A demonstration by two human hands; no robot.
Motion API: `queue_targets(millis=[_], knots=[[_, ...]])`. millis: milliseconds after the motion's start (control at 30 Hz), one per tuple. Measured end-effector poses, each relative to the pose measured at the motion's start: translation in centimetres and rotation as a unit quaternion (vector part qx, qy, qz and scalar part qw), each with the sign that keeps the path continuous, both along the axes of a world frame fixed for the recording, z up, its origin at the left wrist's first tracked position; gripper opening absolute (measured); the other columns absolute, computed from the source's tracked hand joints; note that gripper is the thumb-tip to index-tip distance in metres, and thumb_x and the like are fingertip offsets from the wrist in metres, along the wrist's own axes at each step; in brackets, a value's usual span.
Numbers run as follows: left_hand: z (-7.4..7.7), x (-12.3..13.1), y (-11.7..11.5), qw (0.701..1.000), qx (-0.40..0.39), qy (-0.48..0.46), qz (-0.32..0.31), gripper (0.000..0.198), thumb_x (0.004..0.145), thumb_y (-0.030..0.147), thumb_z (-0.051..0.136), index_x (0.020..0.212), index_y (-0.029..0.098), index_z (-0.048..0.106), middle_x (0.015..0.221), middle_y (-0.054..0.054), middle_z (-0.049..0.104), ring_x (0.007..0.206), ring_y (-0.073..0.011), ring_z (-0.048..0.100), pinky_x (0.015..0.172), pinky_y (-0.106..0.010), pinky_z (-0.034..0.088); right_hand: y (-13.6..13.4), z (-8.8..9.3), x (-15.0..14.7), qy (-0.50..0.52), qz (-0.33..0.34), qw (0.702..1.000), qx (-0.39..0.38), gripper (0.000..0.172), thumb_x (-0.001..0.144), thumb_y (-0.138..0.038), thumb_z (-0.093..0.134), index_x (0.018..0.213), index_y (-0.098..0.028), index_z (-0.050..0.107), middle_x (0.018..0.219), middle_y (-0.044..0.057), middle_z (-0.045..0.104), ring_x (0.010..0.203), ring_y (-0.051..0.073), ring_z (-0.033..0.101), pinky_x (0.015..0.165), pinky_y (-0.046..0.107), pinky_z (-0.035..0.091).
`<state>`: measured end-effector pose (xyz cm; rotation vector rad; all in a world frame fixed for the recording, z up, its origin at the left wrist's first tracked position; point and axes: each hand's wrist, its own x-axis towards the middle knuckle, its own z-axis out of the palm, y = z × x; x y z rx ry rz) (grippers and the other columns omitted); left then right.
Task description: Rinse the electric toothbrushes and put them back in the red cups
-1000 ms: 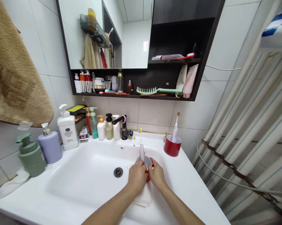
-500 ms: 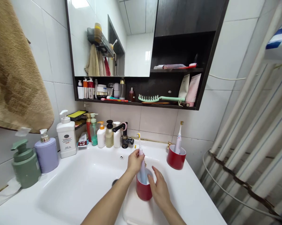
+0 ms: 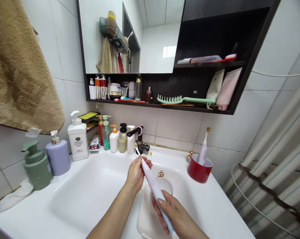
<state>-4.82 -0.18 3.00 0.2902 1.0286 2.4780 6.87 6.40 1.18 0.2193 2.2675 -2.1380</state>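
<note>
Both hands hold one electric toothbrush point(image 3: 152, 182), its handle fading from pink to pale blue, tilted with the brush head up and to the left. My left hand point(image 3: 137, 172) grips it near the neck, just under the white brush head. Around the lower, blue end of the handle my right hand point(image 3: 173, 210) is closed. Below and behind the handle a cup point(image 3: 167, 181) with a white inside stands in the basin area, partly hidden by the toothbrush and my right hand. A whitish flat lid-like piece point(image 3: 147, 212) lies under my hands.
A red cup point(image 3: 199, 171) with another electric toothbrush point(image 3: 203, 152) stands on the right rim of the white sink point(image 3: 90, 186). The black faucet point(image 3: 140, 137) rises at the back. Pump bottles point(image 3: 77, 139) line the left. A dark mirror cabinet point(image 3: 152, 104) hangs above.
The toothbrush has come up out of the red cup and tipped to the left. My right hand has gone from open beside the cup to gripping the handle's lower end. The view has shifted.
</note>
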Motion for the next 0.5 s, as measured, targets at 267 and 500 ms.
queue_targets(millis=[267,500], knots=[[-0.9,-0.9,0.5,0.996,-0.005,-0.062,0.067,0.016,0.062,0.028,0.05,0.061,0.013,0.044,0.046,0.003,0.047,0.043,-0.007,0.047,0.049,-0.02,0.037,-2.1,-0.2,-0.3,-0.034,-0.059,0.996,0.061,0.025,0.071,-0.044,0.029,0.07,-0.019,0.034,0.055,-0.006,0.037,0.034,0.003,0.032,0.034,0.018,0.027],[-1.5,-1.1,0.6,0.993,0.006,-0.085,0.081,0.014,0.063,0.024,0.049,0.06,0.013,0.043,0.043,0.004,0.042,0.04,-0.0056,0.044,0.045,-0.018,0.035,-2.6,0.1,-0.1,-0.061,-0.059,0.996,0.006,0.023,0.072,-0.041,0.029,0.077,-0.019,0.035,0.054,-0.007,0.036,0.034,0.003,0.03,0.032,0.017,0.024]])
